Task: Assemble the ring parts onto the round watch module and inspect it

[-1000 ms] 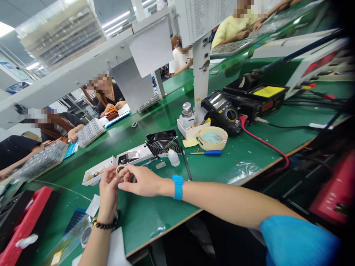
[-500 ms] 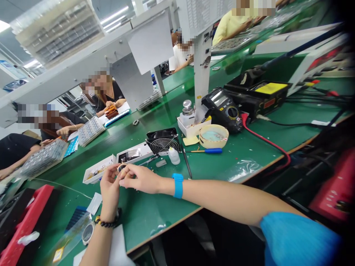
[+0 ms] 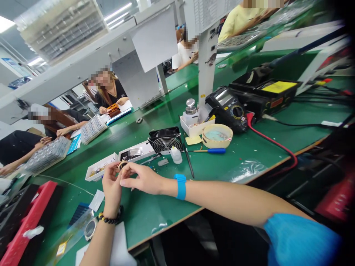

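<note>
A small round part (image 3: 121,165) with a gold-coloured rim and a dark middle is pinched between both hands above the green bench. My left hand (image 3: 111,181) grips its left side with bent fingers. From the right, my right hand (image 3: 144,180) closes its fingertips on the same part and partly covers it. Just behind the hands stands a white tray (image 3: 93,174) of small yellowish rings. Beside it, a second white tray (image 3: 151,147) holds dark pieces and a clear bag.
A black fan (image 3: 165,140), white squeeze bottle (image 3: 176,155), blue-handled screwdriver (image 3: 216,150) and round tub (image 3: 217,136) stand on the green bench (image 3: 172,210). Farther right are a multimeter (image 3: 229,109) and a soldering station (image 3: 273,98). A red-and-black bin (image 3: 30,221) is left. Co-workers sit opposite.
The camera view has shifted slightly, so the bench things appear a little farther right. Both hands stay together on the small round part, and my right fingers now cover more of it.
</note>
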`<state>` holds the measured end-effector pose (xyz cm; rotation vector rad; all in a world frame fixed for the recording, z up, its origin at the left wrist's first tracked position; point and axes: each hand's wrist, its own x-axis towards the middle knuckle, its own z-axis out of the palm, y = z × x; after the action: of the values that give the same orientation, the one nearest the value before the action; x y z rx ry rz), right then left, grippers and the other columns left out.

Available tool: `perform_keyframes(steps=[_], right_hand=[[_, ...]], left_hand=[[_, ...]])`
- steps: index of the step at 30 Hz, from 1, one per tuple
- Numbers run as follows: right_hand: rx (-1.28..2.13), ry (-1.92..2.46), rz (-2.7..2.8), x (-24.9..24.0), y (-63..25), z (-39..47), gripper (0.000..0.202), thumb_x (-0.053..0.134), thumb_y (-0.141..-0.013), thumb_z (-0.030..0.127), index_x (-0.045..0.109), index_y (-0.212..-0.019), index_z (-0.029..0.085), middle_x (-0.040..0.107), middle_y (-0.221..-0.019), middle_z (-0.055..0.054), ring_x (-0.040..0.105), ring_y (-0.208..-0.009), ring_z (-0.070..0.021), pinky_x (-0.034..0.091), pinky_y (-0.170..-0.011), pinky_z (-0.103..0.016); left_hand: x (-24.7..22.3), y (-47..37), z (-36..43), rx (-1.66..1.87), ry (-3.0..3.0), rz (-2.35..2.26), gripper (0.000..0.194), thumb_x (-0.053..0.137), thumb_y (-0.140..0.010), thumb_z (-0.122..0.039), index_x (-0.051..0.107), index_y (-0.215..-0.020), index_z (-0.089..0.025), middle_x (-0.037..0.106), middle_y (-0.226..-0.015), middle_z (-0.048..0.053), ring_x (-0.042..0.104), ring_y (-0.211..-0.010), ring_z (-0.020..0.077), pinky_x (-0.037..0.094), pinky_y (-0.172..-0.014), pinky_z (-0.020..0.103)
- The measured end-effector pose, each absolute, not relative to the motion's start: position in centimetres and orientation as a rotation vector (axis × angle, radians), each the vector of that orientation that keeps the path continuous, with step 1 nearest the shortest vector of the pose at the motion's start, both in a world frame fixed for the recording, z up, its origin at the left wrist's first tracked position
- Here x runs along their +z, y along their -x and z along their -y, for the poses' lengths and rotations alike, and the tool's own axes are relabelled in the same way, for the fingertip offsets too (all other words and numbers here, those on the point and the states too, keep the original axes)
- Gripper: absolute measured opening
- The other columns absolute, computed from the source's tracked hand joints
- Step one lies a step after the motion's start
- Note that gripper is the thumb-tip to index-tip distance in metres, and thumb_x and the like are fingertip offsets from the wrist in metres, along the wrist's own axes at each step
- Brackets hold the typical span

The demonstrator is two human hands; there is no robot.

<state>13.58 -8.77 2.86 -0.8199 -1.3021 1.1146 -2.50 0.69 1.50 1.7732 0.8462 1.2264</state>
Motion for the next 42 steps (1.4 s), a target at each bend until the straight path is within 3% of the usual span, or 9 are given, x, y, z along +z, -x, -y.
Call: perform_keyframes(steps=[9, 17, 25, 42], right_hand=[[1.125, 0.755, 1.24, 3.2, -13.7, 8.7, 0.021, 0.07, -0.088, 0.037, 0.059, -0.096, 0.02, 0.064, -0.102, -0.003, 0.063, -0.102, -0.0202, 0.059, -0.063, -0.023], [1.094, 0.804, 1.242, 2.8, -14.0, 8.3, 0.023, 0.069, -0.09, 0.04, 0.06, -0.096, 0.02, 0.065, -0.098, -0.002, 0.064, -0.091, -0.0177, 0.056, -0.071, -0.027], [1.013, 0.868, 1.247, 3.2, -14.0, 8.7, 0.016, 0.07, -0.09, 0.033, 0.062, -0.093, 0.02, 0.069, -0.102, -0.003, 0.064, -0.1, -0.0204, 0.051, -0.088, -0.032], [0.845, 0.959, 1.3, 3.5, -14.6, 8.8, 0.007, 0.067, -0.09, 0.026, 0.066, -0.092, 0.02, 0.071, -0.098, -0.001, 0.063, -0.094, -0.0184, 0.046, -0.088, -0.031]], left_hand=[[2.4, 2.2, -0.1, 1.187, -2.03, -0.837, 0.035, 0.077, -0.078, -0.031, 0.067, -0.11, -0.02, 0.07, -0.107, 0.006, 0.066, -0.091, 0.0195, 0.057, -0.077, 0.029], [2.5, 2.3, -0.1, 1.084, -2.025, -0.814, 0.036, 0.076, -0.08, -0.035, 0.067, -0.112, -0.02, 0.07, -0.107, 0.006, 0.066, -0.09, 0.0195, 0.057, -0.079, 0.03], [2.6, 2.1, 0.0, 1.089, -2.023, -0.868, 0.034, 0.076, -0.079, -0.035, 0.068, -0.108, -0.019, 0.071, -0.102, 0.006, 0.065, -0.086, 0.0195, 0.055, -0.073, 0.029], [2.4, 2.2, 0.0, 1.041, -2.021, -0.819, 0.037, 0.079, -0.083, -0.043, 0.067, -0.11, -0.021, 0.072, -0.103, 0.006, 0.068, -0.092, 0.0212, 0.056, -0.078, 0.03]])
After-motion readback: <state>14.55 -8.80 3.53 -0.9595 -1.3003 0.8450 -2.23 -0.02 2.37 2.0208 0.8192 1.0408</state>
